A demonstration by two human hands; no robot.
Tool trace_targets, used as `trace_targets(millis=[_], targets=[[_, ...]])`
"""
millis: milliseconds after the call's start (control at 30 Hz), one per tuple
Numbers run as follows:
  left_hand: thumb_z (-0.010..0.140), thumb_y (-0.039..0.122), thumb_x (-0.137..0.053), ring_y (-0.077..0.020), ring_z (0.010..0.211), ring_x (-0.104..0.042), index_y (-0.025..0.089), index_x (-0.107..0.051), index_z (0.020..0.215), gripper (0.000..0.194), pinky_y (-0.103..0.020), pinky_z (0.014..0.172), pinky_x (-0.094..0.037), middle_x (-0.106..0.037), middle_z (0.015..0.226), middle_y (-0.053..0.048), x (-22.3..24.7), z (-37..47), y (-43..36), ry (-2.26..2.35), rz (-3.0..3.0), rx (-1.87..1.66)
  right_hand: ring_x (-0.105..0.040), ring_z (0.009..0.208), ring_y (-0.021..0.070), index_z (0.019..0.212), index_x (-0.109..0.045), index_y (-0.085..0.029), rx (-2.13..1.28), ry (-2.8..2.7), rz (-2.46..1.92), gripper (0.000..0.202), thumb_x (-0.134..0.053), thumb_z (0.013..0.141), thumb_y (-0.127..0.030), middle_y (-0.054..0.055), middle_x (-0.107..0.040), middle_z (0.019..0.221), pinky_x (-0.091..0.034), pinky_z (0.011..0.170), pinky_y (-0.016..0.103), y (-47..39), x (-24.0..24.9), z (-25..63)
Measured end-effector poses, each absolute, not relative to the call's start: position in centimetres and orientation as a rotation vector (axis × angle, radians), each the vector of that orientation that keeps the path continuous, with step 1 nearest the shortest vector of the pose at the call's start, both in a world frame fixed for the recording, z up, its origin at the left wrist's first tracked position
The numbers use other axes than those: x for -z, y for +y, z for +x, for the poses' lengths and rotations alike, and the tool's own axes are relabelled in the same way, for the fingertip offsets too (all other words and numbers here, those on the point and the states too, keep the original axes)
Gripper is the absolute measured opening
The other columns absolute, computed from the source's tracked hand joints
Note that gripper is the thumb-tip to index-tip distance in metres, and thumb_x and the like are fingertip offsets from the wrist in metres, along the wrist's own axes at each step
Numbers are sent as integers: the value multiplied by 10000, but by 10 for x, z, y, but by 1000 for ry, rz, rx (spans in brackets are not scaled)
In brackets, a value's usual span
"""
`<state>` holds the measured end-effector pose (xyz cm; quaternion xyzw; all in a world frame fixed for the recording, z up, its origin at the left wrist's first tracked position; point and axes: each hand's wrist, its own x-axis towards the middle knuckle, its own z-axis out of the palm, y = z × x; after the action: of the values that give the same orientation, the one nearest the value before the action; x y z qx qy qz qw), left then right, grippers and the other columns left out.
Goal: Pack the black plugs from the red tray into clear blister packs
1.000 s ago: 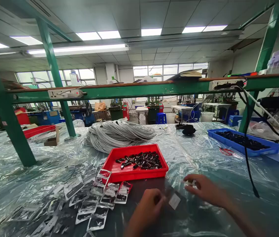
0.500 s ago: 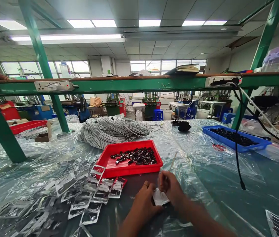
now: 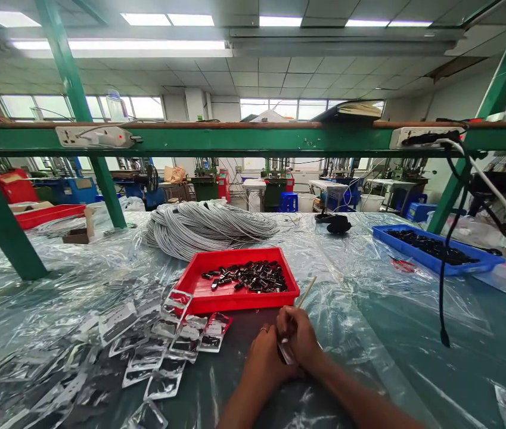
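Note:
My left hand (image 3: pixel 265 357) is closed around a small white packet (image 3: pixel 286 353), mostly hidden between the two hands. My right hand (image 3: pixel 300 336) presses against it from the other side, its fingers pinched on a thin pale stick (image 3: pixel 307 291) that sticks up and to the right. The stick's lower end is out of sight. Just beyond my hands stands a red tray (image 3: pixel 239 305) with many small black glossy pieces (image 3: pixel 261 277) in it. To the left lie clear packets (image 3: pixel 163 379) with dark contents, overlapping one another.
Behind the red tray lies a big coil of grey cable (image 3: pixel 208 226). A blue tray (image 3: pixel 435 253) of black parts stands at right, a black cable (image 3: pixel 444 310) hanging before it. A green shelf frame (image 3: pixel 235 140) spans the table, which is covered with plastic sheeting (image 3: pixel 351 280).
My right hand has moved left and closer to my left hand, covering most of the white packet. The stick has shifted slightly left and leans more. The camera view has tilted down a little.

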<state>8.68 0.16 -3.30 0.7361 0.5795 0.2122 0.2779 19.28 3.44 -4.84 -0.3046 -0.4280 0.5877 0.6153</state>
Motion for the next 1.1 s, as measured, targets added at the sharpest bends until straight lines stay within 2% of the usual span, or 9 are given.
trace_targets(millis=[133,267,400,533,667,733,867,933,1100], targets=[[644,390,-703,-259,937,-616,172,-601,1041,464,-297,756,-445,-630,964,-74,29,89,-3,1567,2057,-604,-322,450,103,437,-422,-203,-1342,-1021,-774,396,-525,756,-413,-39,-345,441,-260,466,257,30,45,192],[682,384,-664,-232,890,-630,183,-587,972,361,-280,733,-434,-622,968,-67,28,90,-9,1593,2086,-583,-316,402,93,419,-401,-208,-1405,-1055,-870,379,-517,753,-345,-48,-333,403,-223,420,244,18,46,199],[662,414,-678,-256,913,-630,184,-576,955,386,-307,745,-449,-616,984,-76,26,91,-11,1620,2067,-539,-251,321,77,406,-392,-215,-1583,-1094,-894,341,-487,720,-312,-50,-316,352,-145,366,240,11,45,205],[630,434,-715,-305,1032,-603,153,-557,1055,534,-368,847,-457,-614,1063,-115,22,88,-14,1610,2058,-483,-170,323,67,440,-364,-229,-1651,-1051,-833,328,-491,711,-364,-81,-239,359,-100,364,239,20,35,214],[583,405,-768,-383,1268,-454,96,-513,1207,741,-448,1005,-391,-502,1325,-223,17,85,-19,1638,2063,-362,-117,389,65,454,-324,-225,-1543,-975,-721,381,-537,684,-441,-102,-166,409,-114,405,246,31,27,222],[578,448,-772,-395,1315,-397,109,-512,1239,787,-458,1042,-364,-450,1394,-221,16,85,-20,1625,2092,-370,-125,391,68,447,-342,-222,-1523,-966,-696,386,-553,677,-449,-96,-182,407,-116,414,257,33,29,220],[676,436,-673,-343,1267,-455,134,-554,1223,636,-416,1064,-354,-546,1294,-165,19,88,-17,1536,2150,-423,-198,400,80,441,-393,-212,-1489,-972,-678,394,-560,708,-448,-67,-260,410,-147,427,266,33,35,210],[671,417,-664,-333,1234,-483,124,-567,1204,616,-396,1053,-366,-577,1240,-157,21,90,-15,1544,2148,-430,-232,412,83,436,-400,-207,-1464,-976,-678,394,-572,708,-435,-59,-282,417,-170,434,263,33,38,206],[688,428,-645,-292,1120,-564,172,-596,1097,485,-342,925,-438,-598,1179,-126,25,89,-11,1614,2151,-465,-205,351,80,432,-356,-229,-1525,-1014,-746,390,-535,723,-416,-70,-253,372,-139,386,252,23,38,211]])
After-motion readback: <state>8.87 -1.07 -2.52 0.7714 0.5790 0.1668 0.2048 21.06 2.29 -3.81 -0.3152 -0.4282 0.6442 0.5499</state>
